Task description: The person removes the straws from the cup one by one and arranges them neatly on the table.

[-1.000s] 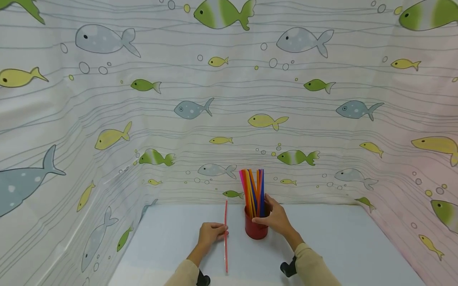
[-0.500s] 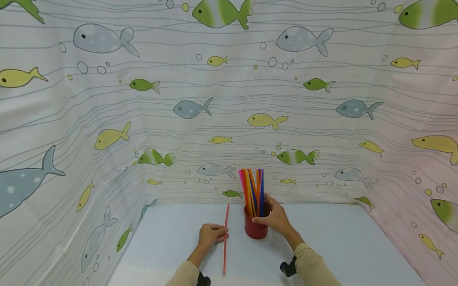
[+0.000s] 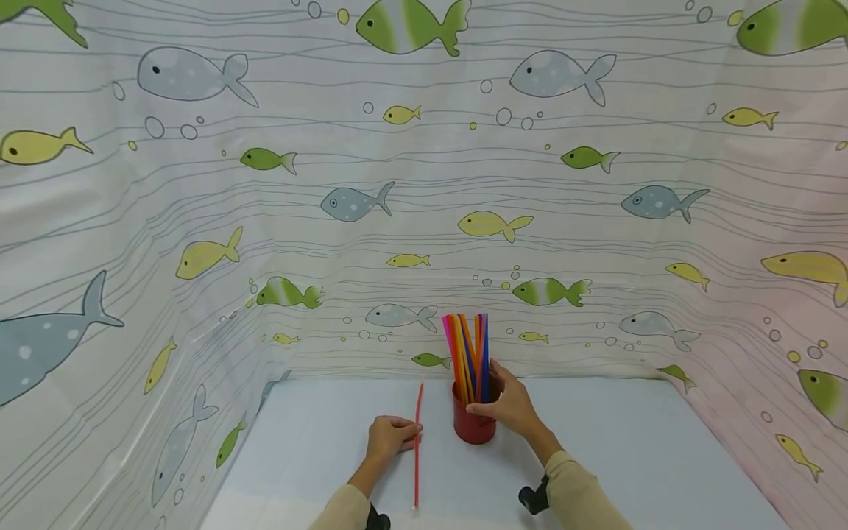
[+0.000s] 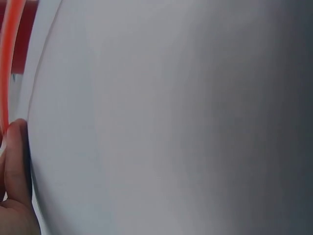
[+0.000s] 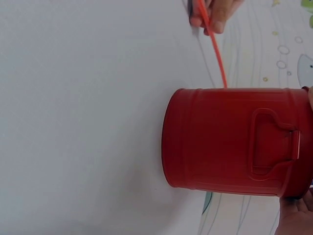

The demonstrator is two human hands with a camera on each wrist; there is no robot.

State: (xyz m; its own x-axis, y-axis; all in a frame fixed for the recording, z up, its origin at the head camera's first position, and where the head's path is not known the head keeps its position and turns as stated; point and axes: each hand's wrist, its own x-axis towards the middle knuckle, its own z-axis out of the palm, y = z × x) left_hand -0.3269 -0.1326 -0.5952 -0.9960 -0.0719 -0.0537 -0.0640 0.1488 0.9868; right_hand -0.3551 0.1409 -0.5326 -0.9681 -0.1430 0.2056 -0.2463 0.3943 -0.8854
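Observation:
Between thumb and fingers, my left hand (image 3: 391,438) pinches a thin red straw (image 3: 417,475) near its middle. It stands nearly upright in the head view and bends slightly at the top. In the left wrist view only part of the straw (image 4: 7,54) shows at the left edge, above the fingertips. My right hand (image 3: 511,401) grips the rim of a red metal can (image 3: 473,428), thumb in front and fingers behind. Several coloured straws (image 3: 464,353), pink, orange, yellow and blue, stand in the can. The right wrist view shows the can's side handle (image 5: 274,144).
A white table (image 3: 318,427) lies under both hands. Behind it and at both sides hangs a sheet (image 3: 358,258) printed with fish. Black wrist devices (image 3: 534,497) sit below the sleeves.
The red straw's top has come down a little and its lower end has shifted slightly left, with my left hand still pinching it. My right hand and the can have stayed put.

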